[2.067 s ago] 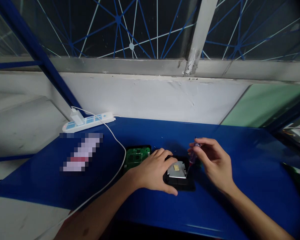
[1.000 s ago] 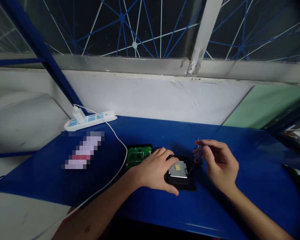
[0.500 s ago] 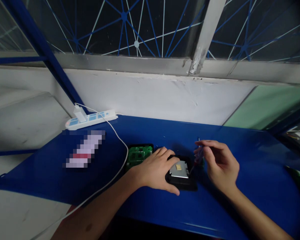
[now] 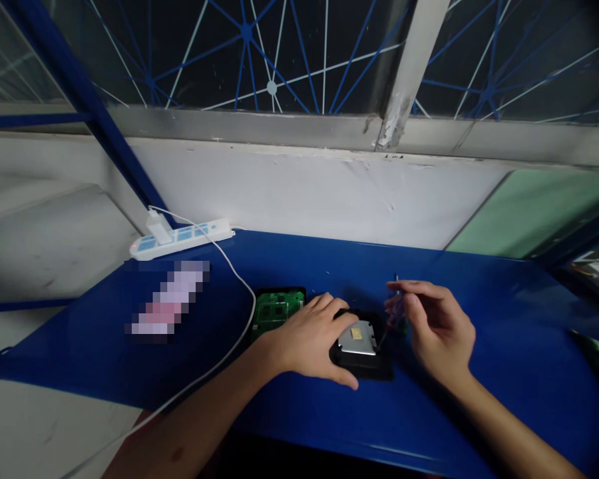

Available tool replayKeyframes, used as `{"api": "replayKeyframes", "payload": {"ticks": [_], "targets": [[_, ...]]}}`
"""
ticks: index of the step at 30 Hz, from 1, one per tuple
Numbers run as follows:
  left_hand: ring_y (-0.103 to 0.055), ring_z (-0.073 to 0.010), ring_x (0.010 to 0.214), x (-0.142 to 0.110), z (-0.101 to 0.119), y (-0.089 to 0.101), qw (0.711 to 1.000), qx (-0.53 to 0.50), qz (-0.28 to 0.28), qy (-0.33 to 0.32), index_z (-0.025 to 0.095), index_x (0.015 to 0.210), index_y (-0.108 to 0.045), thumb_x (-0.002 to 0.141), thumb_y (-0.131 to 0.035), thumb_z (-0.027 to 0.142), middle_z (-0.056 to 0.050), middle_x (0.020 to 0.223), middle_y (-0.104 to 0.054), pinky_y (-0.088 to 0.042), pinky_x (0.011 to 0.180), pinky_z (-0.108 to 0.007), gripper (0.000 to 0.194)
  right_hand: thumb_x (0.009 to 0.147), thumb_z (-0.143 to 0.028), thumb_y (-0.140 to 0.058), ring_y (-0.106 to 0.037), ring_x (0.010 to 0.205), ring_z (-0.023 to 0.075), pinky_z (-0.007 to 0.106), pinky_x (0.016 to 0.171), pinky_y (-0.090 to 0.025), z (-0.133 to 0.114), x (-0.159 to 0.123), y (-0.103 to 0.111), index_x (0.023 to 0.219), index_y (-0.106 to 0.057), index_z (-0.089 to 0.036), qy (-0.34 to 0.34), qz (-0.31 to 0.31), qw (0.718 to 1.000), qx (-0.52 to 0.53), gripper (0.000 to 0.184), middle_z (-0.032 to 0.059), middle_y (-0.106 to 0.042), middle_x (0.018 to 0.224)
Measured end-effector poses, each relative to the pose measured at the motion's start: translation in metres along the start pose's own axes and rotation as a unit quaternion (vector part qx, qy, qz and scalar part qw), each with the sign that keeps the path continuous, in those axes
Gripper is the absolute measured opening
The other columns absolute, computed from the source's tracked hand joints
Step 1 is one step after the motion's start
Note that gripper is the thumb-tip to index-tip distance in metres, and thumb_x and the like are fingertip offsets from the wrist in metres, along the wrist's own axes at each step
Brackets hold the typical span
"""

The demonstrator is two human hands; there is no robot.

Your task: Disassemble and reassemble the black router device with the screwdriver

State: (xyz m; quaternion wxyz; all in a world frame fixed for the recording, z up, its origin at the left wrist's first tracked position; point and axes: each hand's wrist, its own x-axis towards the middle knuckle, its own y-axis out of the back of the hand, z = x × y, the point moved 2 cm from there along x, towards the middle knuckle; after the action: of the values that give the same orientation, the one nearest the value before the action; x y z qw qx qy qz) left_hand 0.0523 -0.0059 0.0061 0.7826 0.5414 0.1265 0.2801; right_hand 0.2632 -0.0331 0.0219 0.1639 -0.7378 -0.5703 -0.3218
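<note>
My left hand (image 4: 312, 339) lies with spread fingers over the left part of a black plastic housing (image 4: 364, 368); these fingers press it from the side and are not wrapped around it. Inside the housing, just to the right of the left fingertips, sits a silver metal plate (image 4: 367, 345) with a small yellow pad (image 4: 356, 333). My right hand (image 4: 442, 326) pinches a screwdriver with a clear purple handle (image 4: 396, 310) between thumb and fingers. Its thin lower shaft slants toward the right edge of the plate, but whether the tip touches there I cannot tell.

I judge the housing to be light and stiff, so it may slide on the smooth surface under a sideways push; it is best to hold it by its outer black rim. The plate looks hard and slippery. The screwdriver handle should be light, and easy to roll in the fingertips.

Partly behind my left wrist is a green circuit board (image 4: 278, 308) in a dark case, probably fragile, to be taken only by the edges.

The blue table (image 4: 329, 419) under both hands looks glossy. Far beyond the left fingers are a white power strip (image 4: 184, 241) and a loose cable (image 4: 224, 257); beyond the table stand a pale wall (image 4: 304, 189) and dark windows (image 4: 299, 53). The light is dim.
</note>
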Motion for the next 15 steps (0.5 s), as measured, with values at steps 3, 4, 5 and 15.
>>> {"api": "replayKeyframes", "payload": {"ticks": [3, 4, 5, 15], "targets": [[-0.045, -0.0389, 0.131, -0.0002, 0.0003, -0.0004, 1.0, 0.004, -0.002, -0.001, 0.022, 0.14, -0.05, 0.069, -0.075, 0.076, -0.014, 0.138, -0.053, -0.036, 0.112, -0.056, 0.093, 0.095, -0.014, -0.061, -0.073, 0.073, 0.0148, 0.028, 0.062, -0.062, 0.0005, 0.0008, 0.0, 0.107, -0.067, -0.023, 0.01, 0.005, 1.0, 0.005, 0.016, 0.0053, -0.073, 0.104], [-0.045, -0.0387, 0.131, -0.0003, 0.0004, -0.0005, 1.0, 0.005, 0.0, -0.001, 0.022, 0.14, -0.05, 0.069, -0.075, 0.075, -0.014, 0.137, -0.053, -0.037, 0.112, -0.056, 0.093, 0.095, -0.013, -0.061, -0.073, 0.073, 0.0146, 0.028, 0.062, -0.062, 0.0006, 0.001, 0.0, 0.107, -0.067, -0.023, 0.013, 0.004, 1.0, 0.005, 0.017, 0.0053, -0.073, 0.104], [-0.046, -0.0385, 0.13, -0.0004, 0.0005, -0.0006, 1.0, 0.006, 0.002, -0.002, 0.022, 0.14, -0.05, 0.07, -0.075, 0.075, -0.014, 0.137, -0.053, -0.037, 0.112, -0.055, 0.092, 0.095, -0.013, -0.06, -0.073, 0.072, 0.0144, 0.028, 0.062, -0.062, 0.0007, 0.0012, 0.0, 0.107, -0.067, -0.023, 0.017, 0.002, 1.0, 0.005, 0.017, 0.0053, -0.073, 0.104], [-0.045, -0.0389, 0.131, -0.0001, 0.0006, 0.0, 1.0, 0.013, 0.0, 0.001, 0.021, 0.139, -0.051, 0.071, -0.075, 0.074, -0.013, 0.137, -0.054, -0.036, 0.112, -0.055, 0.09, 0.095, -0.012, -0.06, -0.073, 0.072, 0.0141, 0.027, 0.06, -0.061, -0.0008, 0.0023, 0.0, 0.107, -0.067, -0.023, 0.019, 0.013, 1.0, 0.009, 0.017, 0.0051, -0.073, 0.104]]}}
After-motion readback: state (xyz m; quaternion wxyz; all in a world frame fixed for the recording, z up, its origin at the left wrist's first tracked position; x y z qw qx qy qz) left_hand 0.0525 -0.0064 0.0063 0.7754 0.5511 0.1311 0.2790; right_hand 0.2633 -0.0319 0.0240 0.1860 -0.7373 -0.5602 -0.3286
